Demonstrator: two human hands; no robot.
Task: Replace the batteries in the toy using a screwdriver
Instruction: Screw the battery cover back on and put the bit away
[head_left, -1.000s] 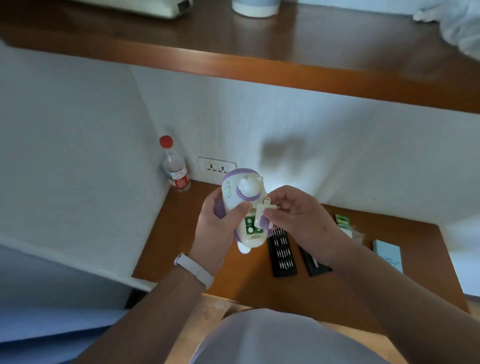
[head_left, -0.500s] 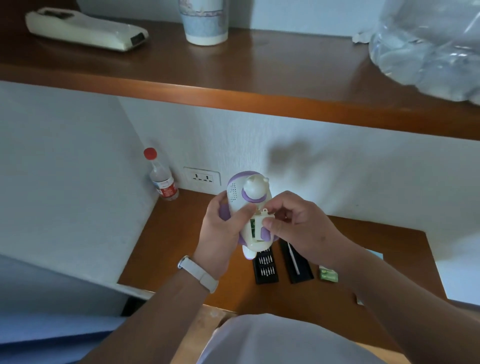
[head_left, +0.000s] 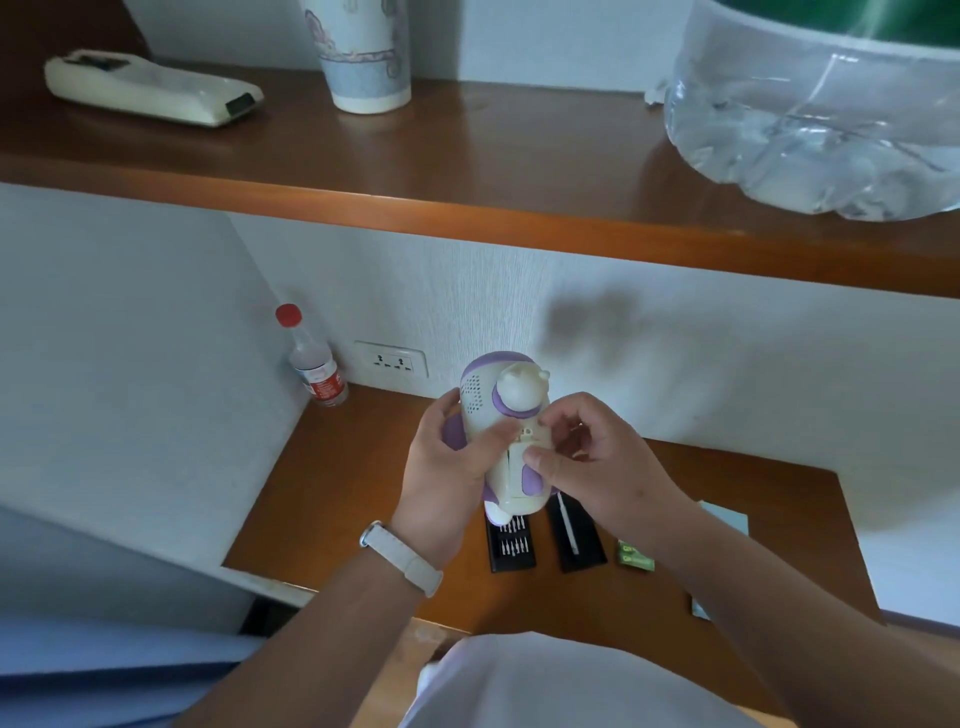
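The left hand (head_left: 447, 480) is gripping the toy (head_left: 493, 397), with the fingers curling round its left side and the thumb lying across its back. The toy is being held upright above the desk (head_left: 353, 499), near frame centre and clear of the surface. A white strap (head_left: 402, 558) is sitting on the left wrist.

The right hand (head_left: 597, 467) is pinching the cover (head_left: 521, 449) on the toy's back. The forefinger is bearing on the tab at the cover's 12 o'clock edge, and the thumb is bearing on its 5 o'clock edge. Whether the cover is fully seated cannot be determined.

At 6 o'clock from the toy, the bit case (head_left: 511, 545) is lying on the desk. Just beside the case at 3 o'clock, a black tray (head_left: 587, 551) is holding the screwdriver (head_left: 569, 527). A green battery pack (head_left: 635, 556) is lying at 3 o'clock from the tray.

A bottle (head_left: 314, 364) is standing at 10 o'clock from the toy, against the wall, with a socket (head_left: 390, 358) at its 3 o'clock. At 12 o'clock, the shelf (head_left: 519, 171) is carrying a cream device (head_left: 150, 93), a cup (head_left: 363, 57) and a clear jug (head_left: 815, 119).
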